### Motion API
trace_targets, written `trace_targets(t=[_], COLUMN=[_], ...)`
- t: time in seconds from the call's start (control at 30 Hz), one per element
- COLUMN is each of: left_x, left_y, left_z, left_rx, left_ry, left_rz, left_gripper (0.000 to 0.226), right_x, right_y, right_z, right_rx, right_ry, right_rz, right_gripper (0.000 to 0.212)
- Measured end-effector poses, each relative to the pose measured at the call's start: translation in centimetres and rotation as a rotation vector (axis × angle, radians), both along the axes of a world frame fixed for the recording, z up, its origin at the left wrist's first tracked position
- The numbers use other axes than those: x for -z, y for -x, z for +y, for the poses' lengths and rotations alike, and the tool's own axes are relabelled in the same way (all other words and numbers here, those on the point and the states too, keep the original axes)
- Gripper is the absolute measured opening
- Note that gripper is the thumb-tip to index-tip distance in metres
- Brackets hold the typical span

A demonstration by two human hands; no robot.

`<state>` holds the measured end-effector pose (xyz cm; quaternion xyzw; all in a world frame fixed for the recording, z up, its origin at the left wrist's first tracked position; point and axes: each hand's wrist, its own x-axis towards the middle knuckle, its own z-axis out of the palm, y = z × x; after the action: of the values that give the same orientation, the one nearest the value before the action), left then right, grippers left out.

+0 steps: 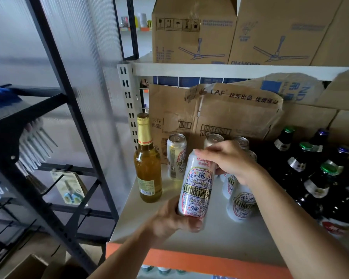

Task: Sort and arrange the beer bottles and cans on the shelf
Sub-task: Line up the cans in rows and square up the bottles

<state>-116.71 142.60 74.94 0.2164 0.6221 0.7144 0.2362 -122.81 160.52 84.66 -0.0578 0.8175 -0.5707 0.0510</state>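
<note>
At nine o'clock stands a black metal rack (54,109) with a packaged pair of scissors (72,188) hanging from one of its hooks. Next to the right comes the white shelf (220,236) with an orange front edge (199,262). At its left side, about ten o'clock from the hands, a clear bottle of pale golden beer (147,168) stands upright with a gold foil neck. Just right of it, a white patterned can (176,156) stands upright near the back.

In the centre, the left hand (169,220) is curled around the base of a tilted white can (196,184), fingers wrapped under its bottom rim; the can leans with its top toward one o'clock and appears lifted off the shelf. The right hand (228,160) is cupped over the top of that same can, fingers closed on its upper edge.

Behind and below the right hand, toward three o'clock, more matching cans (241,204) stand upright in a cluster. Behind them, at twelve o'clock, torn cardboard boxes (230,115) lean against the back. At the far right, dark bottles (314,174) with green and blue caps crowd the shelf. On the upper shelf, ceiling fan cartons (193,35) sit side by side.
</note>
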Motion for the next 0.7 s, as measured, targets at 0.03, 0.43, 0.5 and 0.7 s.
trace_targets(t=[0.03,0.43,0.5,0.7], left_x=[0.2,1.6,2.0,3.5], left_y=[0.2,3.3,3.9,5.1], left_z=[0.1,0.8,1.2,2.4], left_rx=[0.007,-0.038,-0.1,-0.346], left_ry=[-0.01,0.141,0.199,0.552], left_rz=[-0.004,-0.036,-0.023,0.117], left_gripper=[0.049,0.05,0.053,0.049], right_x=[0.0,-1.5,-1.4,-1.0], right_y=[0.1,2.0,2.4,3.4], right_z=[0.2,2.8,2.9,3.9], right_rx=[-0.005,-0.083,-0.044,0.027], right_ry=[-0.01,-0.205,-0.22,-0.305], right_rz=[-0.026,-0.069,-0.019,0.061], right_gripper=[0.05,0.046,0.044,0.041])
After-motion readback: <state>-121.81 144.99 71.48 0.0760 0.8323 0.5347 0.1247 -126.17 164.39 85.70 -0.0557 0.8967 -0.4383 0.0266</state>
